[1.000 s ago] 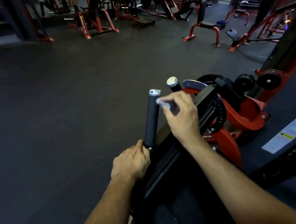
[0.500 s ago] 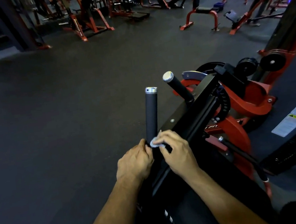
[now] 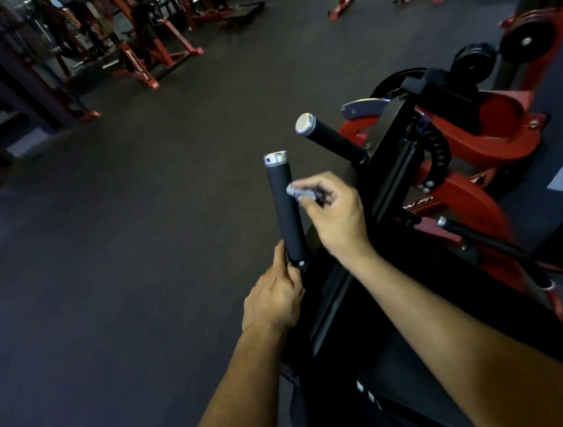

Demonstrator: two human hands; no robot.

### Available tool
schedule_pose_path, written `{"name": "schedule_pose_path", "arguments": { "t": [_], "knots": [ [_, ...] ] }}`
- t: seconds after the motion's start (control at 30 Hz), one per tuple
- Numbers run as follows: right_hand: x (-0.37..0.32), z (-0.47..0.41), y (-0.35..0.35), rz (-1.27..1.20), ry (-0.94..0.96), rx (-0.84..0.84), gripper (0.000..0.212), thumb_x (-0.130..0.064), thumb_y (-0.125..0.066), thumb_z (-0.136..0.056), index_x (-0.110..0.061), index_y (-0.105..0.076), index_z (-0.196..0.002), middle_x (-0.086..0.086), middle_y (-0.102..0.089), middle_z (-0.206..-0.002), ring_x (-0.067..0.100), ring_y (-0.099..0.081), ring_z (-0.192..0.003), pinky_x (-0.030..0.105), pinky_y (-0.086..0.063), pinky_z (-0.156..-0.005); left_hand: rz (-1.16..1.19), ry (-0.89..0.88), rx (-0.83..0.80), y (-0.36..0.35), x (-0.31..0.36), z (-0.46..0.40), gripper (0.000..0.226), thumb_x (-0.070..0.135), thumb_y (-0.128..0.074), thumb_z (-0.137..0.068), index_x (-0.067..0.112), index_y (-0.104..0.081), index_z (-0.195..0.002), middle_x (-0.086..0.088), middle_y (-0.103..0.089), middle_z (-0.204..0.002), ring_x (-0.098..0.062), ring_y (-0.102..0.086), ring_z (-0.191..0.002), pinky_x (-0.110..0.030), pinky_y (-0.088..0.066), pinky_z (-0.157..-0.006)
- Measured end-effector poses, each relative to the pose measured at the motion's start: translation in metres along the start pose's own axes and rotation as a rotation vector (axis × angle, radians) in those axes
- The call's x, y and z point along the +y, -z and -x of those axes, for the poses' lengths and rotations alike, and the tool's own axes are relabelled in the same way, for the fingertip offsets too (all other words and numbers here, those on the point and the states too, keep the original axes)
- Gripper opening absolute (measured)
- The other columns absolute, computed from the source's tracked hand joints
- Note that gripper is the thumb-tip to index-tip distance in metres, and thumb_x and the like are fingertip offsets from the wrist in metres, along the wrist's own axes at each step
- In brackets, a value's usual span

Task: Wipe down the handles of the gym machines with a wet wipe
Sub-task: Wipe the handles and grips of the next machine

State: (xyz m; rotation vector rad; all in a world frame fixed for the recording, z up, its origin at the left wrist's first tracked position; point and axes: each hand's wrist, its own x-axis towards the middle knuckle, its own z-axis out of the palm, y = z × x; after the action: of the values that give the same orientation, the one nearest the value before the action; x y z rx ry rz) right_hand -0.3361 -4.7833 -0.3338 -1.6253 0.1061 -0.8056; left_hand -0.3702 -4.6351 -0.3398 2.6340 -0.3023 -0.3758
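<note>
From the head view, a black machine (image 3: 394,154) with red parts stands at the right, and two black foam handles with silver end caps stick out of its frame. The near handle (image 3: 286,209) stands almost upright in the middle of the picture; the far handle (image 3: 331,139) slants up and to the left, just behind it. The right hand (image 3: 333,213) pinches a small crumpled wipe (image 3: 297,191) between thumb and curled fingers and holds it against the right side of the near handle, on its upper half, below the cap. The left hand (image 3: 274,296) is at the foot of that handle, thumb lying up along the handle's left side; its fingers are hidden behind the frame, so whether they clasp the bar or only rest there cannot be told. Both forearms reach in from the bottom edge. The dark rubber floor (image 3: 121,246) spreads to the left. Further back stand red benches and racks (image 3: 154,53), and two black weight plates (image 3: 528,39) sit on the red frame at the upper right.
</note>
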Motion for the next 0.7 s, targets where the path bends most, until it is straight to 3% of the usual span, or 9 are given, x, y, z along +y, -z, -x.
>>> {"name": "schedule_pose_path", "arguments": {
  "t": [0.13, 0.3, 0.47, 0.6, 0.7],
  "knots": [
    [0.014, 0.042, 0.011, 0.032, -0.037, -0.039, 0.023, 0.007, -0.068, -0.086, -0.012, -0.076, -0.096, -0.009, -0.072, -0.096, 0.010, -0.071, -0.095, 0.035, -0.058, -0.086, -0.019, 0.000, -0.003, 0.002, 0.003, 0.000, 0.053, 0.043, -0.023, -0.108, 0.054, -0.003, -0.156, -0.004, -0.066, -0.123, -0.033, -0.063, -0.103, -0.040, -0.041, -0.080],
    [0.020, 0.029, 0.029, 0.123, -0.182, -0.207, 0.024, -0.002, -0.075, -0.080, -0.024, -0.078, -0.089, -0.014, -0.076, -0.090, 0.004, -0.072, -0.087, 0.036, -0.059, -0.084, -0.038, 0.013, -0.005, 0.001, 0.003, -0.001, 0.053, 0.041, -0.023, -0.107, 0.054, -0.004, -0.155, -0.005, -0.067, -0.118, -0.029, -0.059, -0.092, -0.044, -0.046, -0.084],
    [-0.003, -0.032, 0.006, -0.120, -0.220, 0.062, 0.029, 0.005, -0.071, -0.080, -0.021, -0.076, -0.091, -0.013, -0.075, -0.088, 0.002, -0.071, -0.086, 0.021, -0.055, -0.081, -0.047, 0.052, -0.024, 0.002, 0.006, -0.001, 0.055, 0.039, -0.024, -0.108, 0.048, -0.006, -0.159, -0.005, -0.065, -0.118, -0.032, -0.060, -0.100, -0.045, -0.047, -0.089],
    [-0.006, -0.030, -0.007, -0.093, -0.091, 0.041, 0.030, 0.006, -0.067, -0.080, -0.020, -0.075, -0.090, -0.009, -0.074, -0.092, 0.008, -0.071, -0.090, 0.032, -0.058, -0.083, -0.054, 0.071, -0.038, 0.001, 0.006, -0.001, 0.056, 0.040, -0.024, -0.108, 0.046, -0.006, -0.160, -0.004, -0.064, -0.117, -0.031, -0.059, -0.100, -0.045, -0.046, -0.088],
    [0.001, -0.005, 0.008, -0.016, 0.022, -0.021, 0.027, 0.012, -0.066, -0.079, -0.012, -0.076, -0.088, -0.006, -0.073, -0.092, 0.008, -0.071, -0.089, 0.025, -0.055, -0.082, -0.044, 0.066, -0.029, 0.000, 0.004, -0.001, 0.056, 0.042, -0.024, -0.108, 0.047, -0.006, -0.160, -0.007, -0.064, -0.128, -0.034, -0.061, -0.109, -0.044, -0.044, -0.091]
  ]
}}
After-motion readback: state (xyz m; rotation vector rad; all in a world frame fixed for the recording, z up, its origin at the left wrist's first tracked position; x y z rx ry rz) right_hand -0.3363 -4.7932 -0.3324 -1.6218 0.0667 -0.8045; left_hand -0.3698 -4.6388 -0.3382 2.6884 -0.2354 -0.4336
